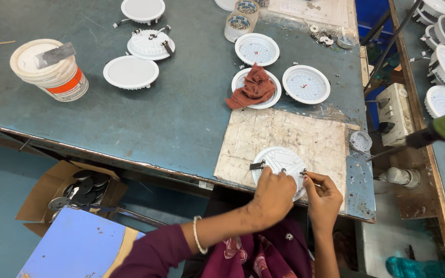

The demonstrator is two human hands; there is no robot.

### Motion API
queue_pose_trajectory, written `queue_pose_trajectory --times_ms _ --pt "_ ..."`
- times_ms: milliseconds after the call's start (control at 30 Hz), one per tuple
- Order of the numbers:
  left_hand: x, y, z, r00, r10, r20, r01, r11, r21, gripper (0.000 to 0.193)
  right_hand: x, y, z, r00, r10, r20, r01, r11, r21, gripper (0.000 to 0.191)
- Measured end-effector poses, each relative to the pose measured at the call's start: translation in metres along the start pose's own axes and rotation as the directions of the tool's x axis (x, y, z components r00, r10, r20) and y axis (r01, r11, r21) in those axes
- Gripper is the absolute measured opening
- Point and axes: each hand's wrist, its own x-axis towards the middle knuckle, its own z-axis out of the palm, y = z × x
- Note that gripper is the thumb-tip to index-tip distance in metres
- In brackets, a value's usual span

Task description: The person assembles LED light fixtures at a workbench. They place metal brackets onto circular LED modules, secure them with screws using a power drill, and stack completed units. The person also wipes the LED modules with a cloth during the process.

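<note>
The round white lamp housing [279, 160] lies face down on a worn pale board [284, 139] at the near edge of the blue-green table [181, 113], at about 6 o'clock in the view. The table edge runs just under the hands, so there is almost no table left on the near side. At 12 o'clock from the housing the board is bare, and that is the open room. Past it sit 3 white lamp dishes: one with a rust-red cloth [254, 87] in it, one dish [306, 84] to its 3 o'clock, and one dish [256, 49] at 12 o'clock. At 3 o'clock from the housing a small clear cap [360, 141] sits near the right edge of the table. Far off at 10 o'clock stands a white bucket [52, 69], with a wide bare stretch of table between. Under the table at 8 o'clock an open cardboard box [73, 190] holds dark round discs. The left hand [274, 193] comes in from 7 o'clock with a bent wrist and a thin bangle; its fingers curl down onto the housing, pressing on it. The right hand [323, 198] rises from 6 o'clock, and its fingertips are pinched together on a small metal clip [305, 175] at the housing's right rim.
</note>
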Motion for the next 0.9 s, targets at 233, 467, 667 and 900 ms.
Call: queue_pose_trajectory --times_ms 233,467,667,900 --pt "-0.034 0.034 0.020 0.996 -0.084 -0.009 0.083 0.961 0.265 0.047 -0.009 -0.013 0.014 0.973 -0.230 -0.023 0.211 0.926 -0.313 0.014" --pt "-0.045 0.016 0.016 0.996 -0.004 -0.092 0.023 0.978 0.207 0.056 0.006 -0.018 0.028 0.839 -0.533 0.107 0.501 0.683 -0.531 0.015" --pt "-0.040 -0.007 -0.005 0.998 -0.070 0.003 0.069 0.985 -0.155 0.043 0.001 -0.013 0.037 0.854 -0.520 0.032 0.414 0.639 -0.648 0.014" --pt "0.009 -0.058 -0.017 0.983 0.175 -0.053 -0.183 0.953 -0.242 0.035 -0.001 -0.014 0.042 0.885 -0.466 -0.018 0.363 0.712 -0.601 0.011"
